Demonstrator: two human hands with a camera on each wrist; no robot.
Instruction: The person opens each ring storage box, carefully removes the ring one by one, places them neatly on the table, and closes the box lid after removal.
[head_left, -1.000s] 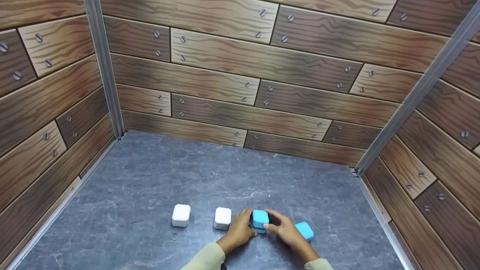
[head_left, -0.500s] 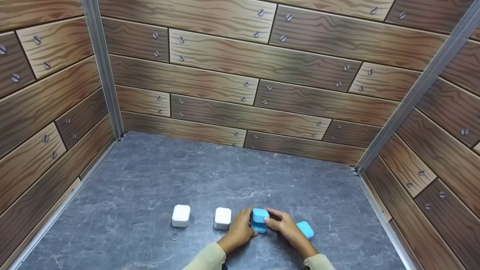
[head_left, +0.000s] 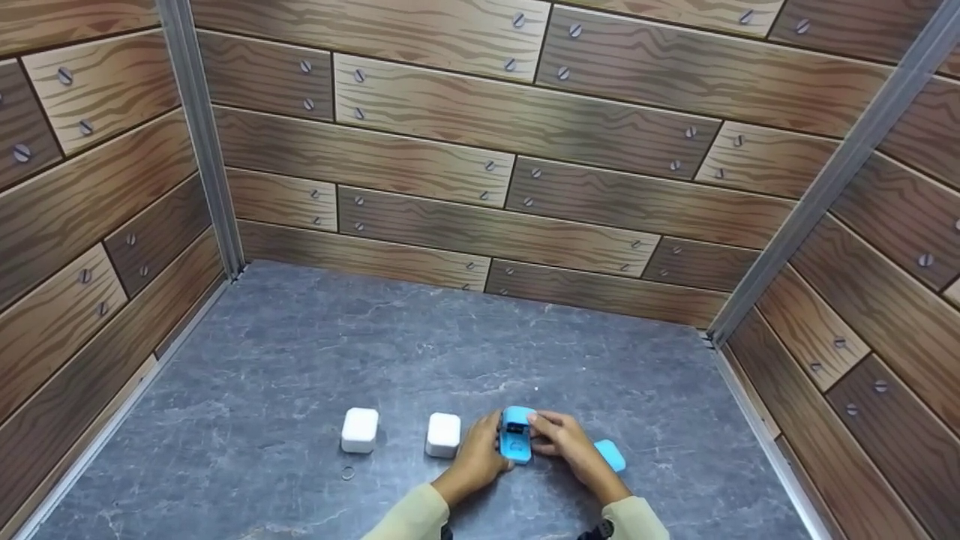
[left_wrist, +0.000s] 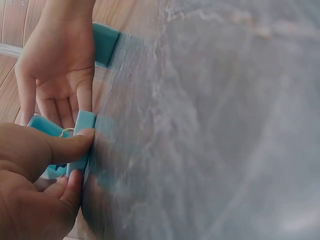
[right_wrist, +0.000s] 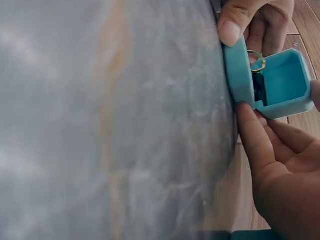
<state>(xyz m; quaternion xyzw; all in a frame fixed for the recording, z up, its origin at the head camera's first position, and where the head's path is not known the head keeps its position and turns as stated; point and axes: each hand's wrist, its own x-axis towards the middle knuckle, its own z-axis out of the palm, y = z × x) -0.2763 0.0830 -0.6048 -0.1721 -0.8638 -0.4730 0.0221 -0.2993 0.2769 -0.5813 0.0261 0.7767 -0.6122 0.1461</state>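
A light-blue ring box (head_left: 516,450) stands on the grey table with its lid raised. Inside, a gold-coloured ring (right_wrist: 263,63) sticks up from the base near a dark insert. My left hand (head_left: 477,456) grips the base from the left, thumb along its front side. From the right, my right hand (head_left: 567,444) holds the lid, its thumb at the lid's edge and a fingertip against the base by the hinge. In the right wrist view the lid (right_wrist: 286,82) is tipped well back. Just beyond the right hand lies another blue box (head_left: 610,455), partly hidden by it.
Two closed white boxes (head_left: 444,435) stand in a row left of my hands. A small loose ring (head_left: 343,473) lies in front of the leftmost white box (head_left: 360,430). Wood-patterned walls (head_left: 420,187) with metal corner posts enclose the table (head_left: 375,345).
The blue ring box has gone from closed to wide open as my right hand lifted the lid up and back. My left hand has stayed at the base.
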